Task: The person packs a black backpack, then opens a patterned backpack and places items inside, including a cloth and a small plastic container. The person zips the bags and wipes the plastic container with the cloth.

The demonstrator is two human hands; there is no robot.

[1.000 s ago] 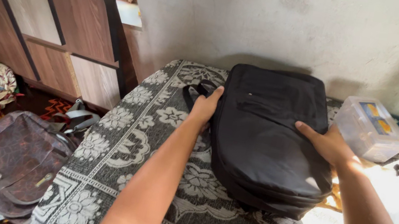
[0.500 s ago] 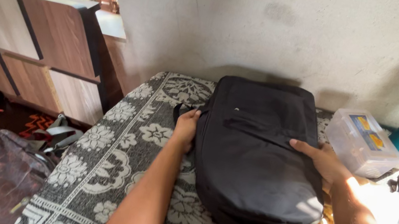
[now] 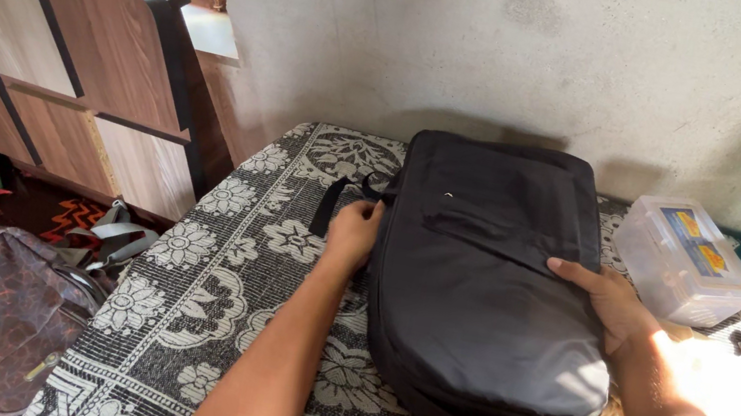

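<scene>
A bed [image 3: 213, 292] with a flowered cover held a closed black bag [image 3: 480, 278].
The left hand [image 3: 353, 231] gripped its side; the right hand [image 3: 613, 304] lay open on top, beside a clear plastic box [image 3: 686, 262], contents unclear.

Open patterned bedcover [image 3: 210, 312] left of the black bag [image 3: 478, 288]; right is crowded by a clear plastic box [image 3: 686, 259], far side blocked by the wall [image 3: 540, 55]

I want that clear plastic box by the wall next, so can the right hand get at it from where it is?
Probably yes. The right hand rests on the black bag, and the clear plastic box sits just beyond it with nothing in between.
</scene>
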